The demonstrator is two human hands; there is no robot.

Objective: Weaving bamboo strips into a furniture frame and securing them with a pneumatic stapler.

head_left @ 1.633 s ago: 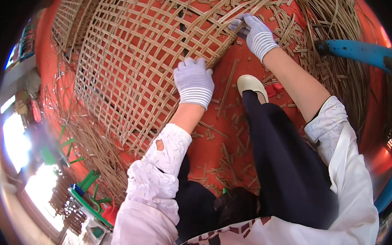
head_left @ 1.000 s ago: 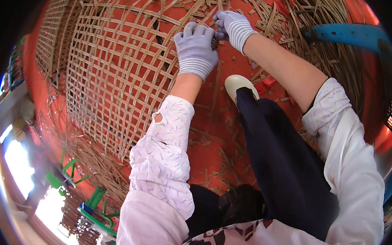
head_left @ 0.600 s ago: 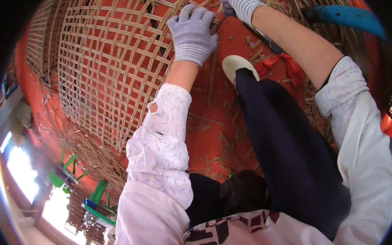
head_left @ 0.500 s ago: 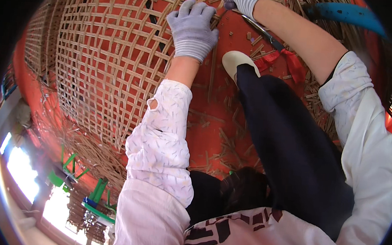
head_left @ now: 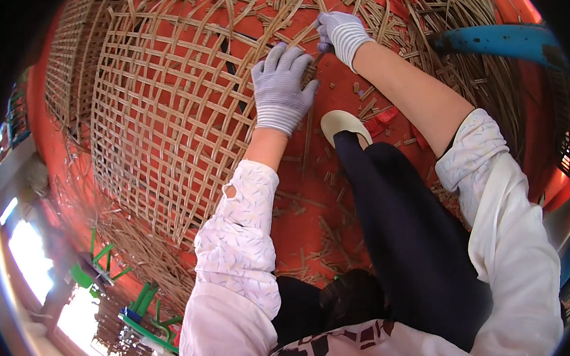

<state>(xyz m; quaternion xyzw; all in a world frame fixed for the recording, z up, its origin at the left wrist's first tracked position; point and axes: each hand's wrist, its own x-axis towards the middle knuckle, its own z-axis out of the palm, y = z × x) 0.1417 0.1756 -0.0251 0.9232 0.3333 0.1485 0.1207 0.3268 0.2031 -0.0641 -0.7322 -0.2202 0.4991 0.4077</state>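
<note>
A panel of open lattice weave [head_left: 166,107] in tan flat strips lies on the red floor covering, with a dark strip [head_left: 229,65] running through it. My left hand [head_left: 282,87], in a grey knit glove with a striped cuff, rests at the panel's right edge. Its fingers are stretched out and its thumb stands apart. Farther up and to the right is my right hand [head_left: 341,36], gloved alike. Its fingers are bent and pressed together at the end of a tan weaving strip [head_left: 303,34]; the fingertips are partly hidden.
Loose strips and cut bits [head_left: 377,21] litter the red floor [head_left: 290,210]. Red cloth [head_left: 383,119] shows beside my right forearm. A blue curved bar [head_left: 498,42] juts in at upper right. My cream shoe [head_left: 344,124] is below my hands. Green stools [head_left: 146,306] stand at lower left.
The view has shifted, showing more of the panel's far edge. My right hand now appears fully, with bent fingers. The metal tool beside the red cloth has gone behind my right forearm.
</note>
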